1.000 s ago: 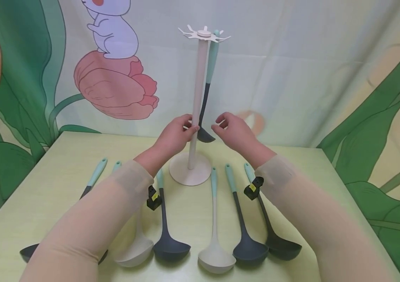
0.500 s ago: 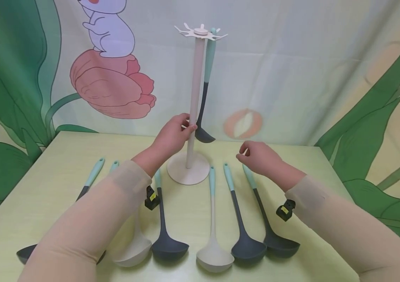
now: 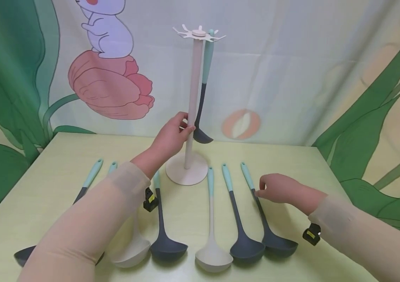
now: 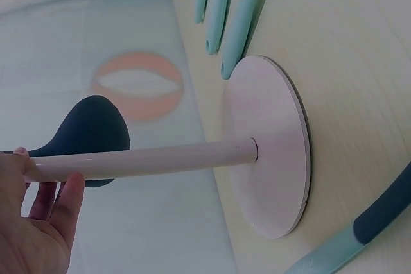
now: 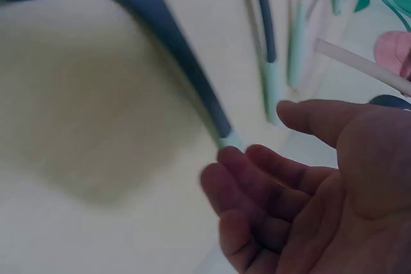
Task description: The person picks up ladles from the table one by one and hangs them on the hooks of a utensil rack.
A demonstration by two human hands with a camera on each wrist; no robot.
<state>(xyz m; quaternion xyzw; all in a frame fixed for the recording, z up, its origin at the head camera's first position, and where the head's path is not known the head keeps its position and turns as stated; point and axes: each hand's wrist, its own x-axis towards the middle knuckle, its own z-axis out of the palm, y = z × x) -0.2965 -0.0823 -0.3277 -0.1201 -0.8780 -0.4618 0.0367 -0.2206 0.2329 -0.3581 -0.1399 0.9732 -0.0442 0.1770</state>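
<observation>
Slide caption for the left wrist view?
Left hand holding a pale pole, dark ladle bowl behind, round base on the table.

Free room between a dark ladle [image 3: 169,249] and a pale ladle [image 3: 214,259] ends at the stand base [image 3: 178,176].

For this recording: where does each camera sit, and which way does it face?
Head: worn on the head, facing forward and down at the stand and ladles; the left hand, right hand and sleeves show.
Left wrist: on that wrist, facing the stand's base, seen sideways; part of the left hand shows.
Right wrist: on that wrist, facing ladles, the stand beyond; part of the right hand shows.
Shared: both wrist views show the stand's pole and base.
</observation>
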